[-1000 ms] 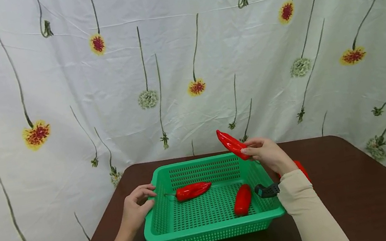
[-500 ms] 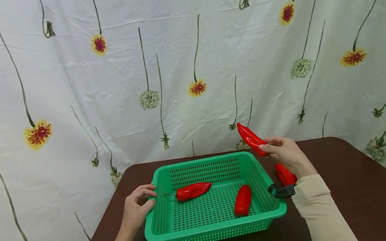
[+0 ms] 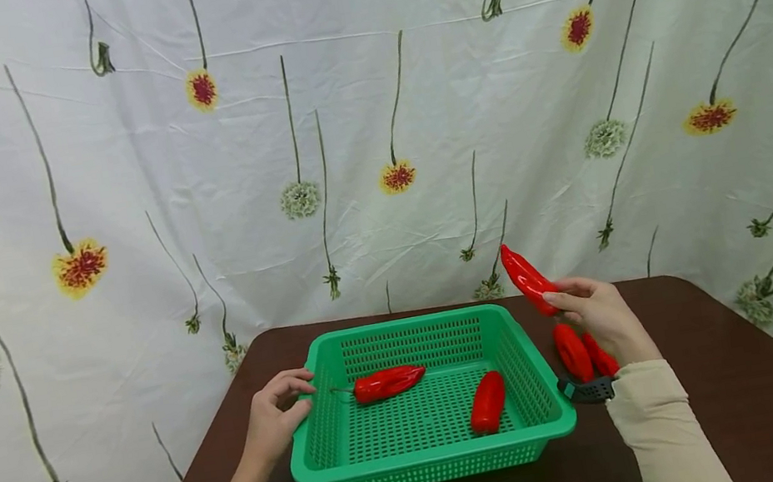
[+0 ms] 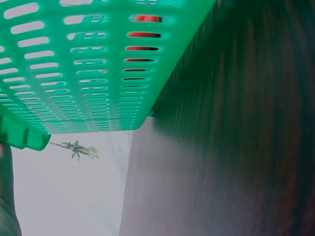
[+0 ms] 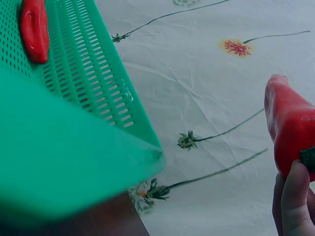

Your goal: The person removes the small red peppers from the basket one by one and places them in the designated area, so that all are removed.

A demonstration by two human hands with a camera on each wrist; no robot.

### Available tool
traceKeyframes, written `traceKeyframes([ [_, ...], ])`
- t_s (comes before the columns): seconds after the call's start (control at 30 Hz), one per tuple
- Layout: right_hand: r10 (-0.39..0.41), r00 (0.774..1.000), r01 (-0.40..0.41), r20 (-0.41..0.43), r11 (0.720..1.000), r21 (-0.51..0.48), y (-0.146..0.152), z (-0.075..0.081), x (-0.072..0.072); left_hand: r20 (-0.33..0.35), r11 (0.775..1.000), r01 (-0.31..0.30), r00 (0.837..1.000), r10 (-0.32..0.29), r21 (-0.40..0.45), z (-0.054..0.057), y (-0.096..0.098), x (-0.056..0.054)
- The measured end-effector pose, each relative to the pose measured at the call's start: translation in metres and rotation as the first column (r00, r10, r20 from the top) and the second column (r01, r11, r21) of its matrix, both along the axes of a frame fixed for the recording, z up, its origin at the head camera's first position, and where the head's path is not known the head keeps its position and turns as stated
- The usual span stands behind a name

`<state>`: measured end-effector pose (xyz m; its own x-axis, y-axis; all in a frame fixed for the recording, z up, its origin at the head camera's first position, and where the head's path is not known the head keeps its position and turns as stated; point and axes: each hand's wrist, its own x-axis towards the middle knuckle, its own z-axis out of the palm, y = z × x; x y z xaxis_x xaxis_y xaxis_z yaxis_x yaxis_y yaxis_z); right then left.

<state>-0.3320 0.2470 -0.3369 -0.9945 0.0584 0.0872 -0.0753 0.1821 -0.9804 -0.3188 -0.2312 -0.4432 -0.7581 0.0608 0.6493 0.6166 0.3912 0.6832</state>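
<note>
My right hand [image 3: 599, 315] holds a long red pepper [image 3: 527, 278] by its stem end, between thumb and fingers, raised beyond the basket's right side with its tip up and to the left. In the right wrist view that pepper [image 5: 290, 118] shows a dark green stem end by the thumb. My left hand [image 3: 273, 415] rests at the left rim of a green perforated basket [image 3: 435, 454], its fingers loosely bent. Inside the basket lie a red pepper with a thin stem [image 3: 388, 382] and a second red pepper [image 3: 488, 402], apart from each other.
Two more red peppers, one nearer the basket [image 3: 573, 351] and one partly behind my right wrist [image 3: 600, 355], lie on the dark brown table [image 3: 741, 370]. A flower-printed white cloth [image 3: 368, 219] hangs behind the table.
My right hand has moved to the right with the pepper, from above the basket's right rim to beyond it. The peppers on the table have come into fuller view. My left hand stays put.
</note>
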Motion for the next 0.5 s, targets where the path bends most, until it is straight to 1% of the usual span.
traceKeyframes([
  [0.2, -0.026, 1.000, 0.026, 0.004, 1.000, -0.009, 0.012, -0.005, 0.006, -0.004, 1.000, -0.003, 1.000, 0.003, 0.003, 0.000, -0.001, -0.001],
  [0.33, -0.043, 0.999, 0.043, 0.001, 0.999, -0.018, 0.017, -0.011, 0.006, -0.007, 1.000, -0.005, 1.000, 0.005, 0.002, -0.001, -0.001, -0.001],
  [0.5, -0.086, 0.996, 0.086, 0.010, 0.996, -0.008, 0.025, -0.019, 0.004, -0.008, 1.000, -0.003, 1.000, 0.003, -0.002, 0.000, 0.000, -0.001],
])
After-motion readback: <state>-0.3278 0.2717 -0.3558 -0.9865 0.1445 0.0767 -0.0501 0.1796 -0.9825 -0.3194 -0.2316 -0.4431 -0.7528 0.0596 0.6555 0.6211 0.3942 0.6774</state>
